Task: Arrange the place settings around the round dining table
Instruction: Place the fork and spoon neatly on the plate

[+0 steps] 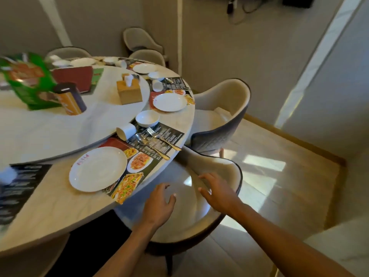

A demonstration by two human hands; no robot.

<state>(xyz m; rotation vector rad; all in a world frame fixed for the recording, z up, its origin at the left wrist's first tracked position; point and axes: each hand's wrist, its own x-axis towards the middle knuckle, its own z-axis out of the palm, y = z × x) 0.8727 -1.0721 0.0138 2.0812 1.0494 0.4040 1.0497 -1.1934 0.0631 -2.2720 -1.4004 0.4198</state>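
White plate (97, 168) on food-print placemat (137, 172), left hand (159, 204) spread, right hand (217, 192) spread

- Both bare arms reach forward and down.
- Left hand (159, 204) hangs with fingers loosely spread, holding nothing.
- Right hand (217, 191) likewise, fingers splayed, palm down.
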